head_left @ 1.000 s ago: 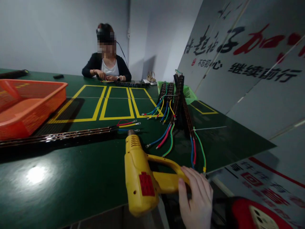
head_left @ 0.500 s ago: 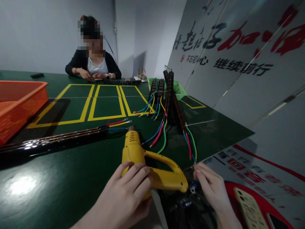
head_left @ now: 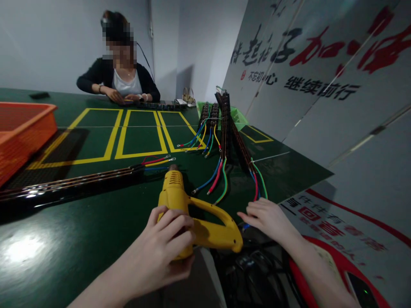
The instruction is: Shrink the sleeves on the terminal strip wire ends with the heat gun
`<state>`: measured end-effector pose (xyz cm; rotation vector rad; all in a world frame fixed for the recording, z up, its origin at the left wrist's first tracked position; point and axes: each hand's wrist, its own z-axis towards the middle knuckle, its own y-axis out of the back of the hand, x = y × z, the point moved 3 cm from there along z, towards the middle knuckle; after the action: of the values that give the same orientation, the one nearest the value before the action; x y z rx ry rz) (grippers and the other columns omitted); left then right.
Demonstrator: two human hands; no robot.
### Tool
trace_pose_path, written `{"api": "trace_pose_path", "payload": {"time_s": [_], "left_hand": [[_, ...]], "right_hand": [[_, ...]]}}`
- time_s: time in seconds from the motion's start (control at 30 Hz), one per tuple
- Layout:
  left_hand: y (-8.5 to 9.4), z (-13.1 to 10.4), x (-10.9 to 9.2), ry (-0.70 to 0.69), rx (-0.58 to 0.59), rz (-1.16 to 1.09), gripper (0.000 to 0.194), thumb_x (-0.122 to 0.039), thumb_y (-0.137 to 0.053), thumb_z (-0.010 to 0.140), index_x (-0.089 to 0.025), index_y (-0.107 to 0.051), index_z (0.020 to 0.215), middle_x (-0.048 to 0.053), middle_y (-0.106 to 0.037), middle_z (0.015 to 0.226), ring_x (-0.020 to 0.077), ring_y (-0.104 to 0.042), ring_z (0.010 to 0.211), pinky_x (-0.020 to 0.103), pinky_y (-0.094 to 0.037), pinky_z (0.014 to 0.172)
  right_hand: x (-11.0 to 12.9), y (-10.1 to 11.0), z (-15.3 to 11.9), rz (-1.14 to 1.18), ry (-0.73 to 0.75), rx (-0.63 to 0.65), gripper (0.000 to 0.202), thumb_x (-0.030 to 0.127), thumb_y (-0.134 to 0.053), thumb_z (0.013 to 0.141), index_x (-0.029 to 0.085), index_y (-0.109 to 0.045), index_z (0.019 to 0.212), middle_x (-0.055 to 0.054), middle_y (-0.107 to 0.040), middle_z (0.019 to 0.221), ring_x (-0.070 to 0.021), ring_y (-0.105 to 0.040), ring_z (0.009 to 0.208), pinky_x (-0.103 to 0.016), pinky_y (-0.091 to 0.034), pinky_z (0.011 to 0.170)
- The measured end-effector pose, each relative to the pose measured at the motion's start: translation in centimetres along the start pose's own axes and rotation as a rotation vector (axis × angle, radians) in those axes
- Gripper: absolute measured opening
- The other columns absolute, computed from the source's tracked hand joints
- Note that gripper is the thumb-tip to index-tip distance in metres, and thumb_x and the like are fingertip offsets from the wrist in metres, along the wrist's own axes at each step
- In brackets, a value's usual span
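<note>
- Heat gun, yellow, lies at near edge of green table, nozzle pointing away toward a long dark strip with coloured leads.
- Orange basket at far left, cut off by the frame edge; contents can't be made out.
- Green bin at back right, mostly hidden behind upright dark strips; contents not readable.
- Red device at bottom right, partly cut off, with the right forearm across it.
- Left hand wraps the gun body, fingers curled over the top, gripping it.
- Right hand just right of the gun handle, fingers loosely bent, tips at the wire ends; can't tell if pinching one.
- Another person sits at the far side of the table, hands on small parts.
</note>
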<state>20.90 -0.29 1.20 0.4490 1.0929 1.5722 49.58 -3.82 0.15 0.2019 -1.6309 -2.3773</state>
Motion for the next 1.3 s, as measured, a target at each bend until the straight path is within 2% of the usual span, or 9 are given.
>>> {"api": "trace_pose_path", "payload": {"time_s": [0.1,0.27,0.47,0.53,0.63,0.7,0.8,0.93,1.3], "left_hand": [[-0.1,-0.2,0.1,0.041,-0.033,-0.017,0.018,-0.028,-0.06,0.081,-0.026,-0.058,0.098,0.0,-0.062,0.107,0.0173,-0.051,0.104,0.037,-0.028,0.096],[-0.2,-0.2,0.0,0.054,-0.066,-0.057,0.02,-0.029,-0.061,0.08,-0.026,-0.059,0.1,-0.001,-0.063,0.104,0.017,-0.051,0.104,0.036,-0.027,0.097],[-0.3,-0.2,-0.1,0.067,-0.094,-0.049,0.02,-0.028,-0.063,0.078,-0.026,-0.06,0.098,-0.001,-0.063,0.103,0.0169,-0.052,0.103,0.036,-0.03,0.097],[-0.3,-0.2,-0.1,0.055,-0.087,-0.042,0.02,-0.027,-0.063,0.078,-0.026,-0.06,0.098,0.0,-0.063,0.102,0.0168,-0.052,0.101,0.035,-0.031,0.096],[-0.2,-0.1,-0.2,0.044,-0.081,-0.032,0.018,-0.025,-0.06,0.079,-0.026,-0.059,0.097,0.0,-0.063,0.102,0.0166,-0.052,0.102,0.035,-0.03,0.097],[-0.1,-0.1,-0.2,0.044,-0.084,-0.032,0.018,-0.025,-0.059,0.08,-0.025,-0.059,0.098,-0.001,-0.063,0.103,0.0166,-0.052,0.103,0.035,-0.029,0.097],[0.0,0.1,-0.2,0.032,-0.095,-0.035,0.016,-0.028,-0.06,0.08,-0.025,-0.058,0.095,-0.002,-0.064,0.102,0.0161,-0.052,0.102,0.034,-0.029,0.096],[0.2,0.4,-0.4,-0.001,-0.099,0.001,0.015,-0.03,-0.062,0.079,-0.023,-0.057,0.092,-0.003,-0.065,0.1,0.0148,-0.053,0.1,0.032,-0.031,0.093],[-0.7,-0.2,0.3,-0.084,-0.141,0.061,0.018,-0.028,-0.062,0.078,-0.025,-0.057,0.095,-0.002,-0.063,0.102,0.0167,-0.051,0.101,0.033,-0.032,0.09]], "right_hand": [[-1.5,-0.4,0.7,-0.084,-0.015,0.006,0.054,0.053,-0.04,0.091,0.02,-0.049,0.049,0.003,-0.048,0.05,-0.0099,-0.045,0.052,-0.026,-0.031,0.059],[-6.3,0.4,3.7,-0.256,-0.253,-0.14,0.052,0.046,-0.032,0.096,0.019,-0.05,0.056,0.0,-0.05,0.056,-0.0126,-0.048,0.061,-0.029,-0.034,0.066],[-10.0,-2.9,7.8,-0.292,-0.392,-0.123,0.04,0.056,-0.049,0.086,0.018,-0.058,0.09,-0.004,-0.06,0.096,-0.0176,-0.055,0.093,-0.036,-0.039,0.087],[-10.7,-3.7,8.6,-0.31,-0.453,-0.122,0.056,0.062,-0.056,0.078,0.019,-0.053,0.113,-0.011,-0.053,0.121,-0.0245,-0.047,0.115,-0.04,-0.033,0.097],[-12.1,-4.1,9.4,-0.353,-0.633,-0.12,0.097,0.065,-0.062,0.069,0.015,-0.023,0.142,-0.021,-0.022,0.148,-0.0374,-0.019,0.136,-0.052,-0.021,0.104],[-13.2,-4.2,9.9,-0.365,-0.783,-0.08,0.105,0.065,-0.062,0.069,0.009,-0.014,0.144,-0.027,-0.018,0.148,-0.0432,-0.018,0.135,-0.059,-0.023,0.101],[-14.4,-4.0,10.5,-0.383,-0.916,-0.005,0.078,0.056,-0.057,0.08,0.015,-0.029,0.14,-0.019,-0.036,0.139,-0.0355,-0.039,0.125,-0.057,-0.033,0.098],[-15.4,-2.5,10.9,-0.424,-0.909,0.043,0.048,0.043,-0.054,0.088,0.02,-0.045,0.128,-0.009,-0.047,0.13,-0.0247,-0.05,0.114,-0.049,-0.042,0.095],[-19.1,3.2,16.0,-0.464,-0.906,0.115,0.04,0.04,-0.054,0.089,0.017,-0.05,0.122,-0.008,-0.056,0.117,-0.0191,-0.058,0.099,-0.04,-0.051,0.083]]}}
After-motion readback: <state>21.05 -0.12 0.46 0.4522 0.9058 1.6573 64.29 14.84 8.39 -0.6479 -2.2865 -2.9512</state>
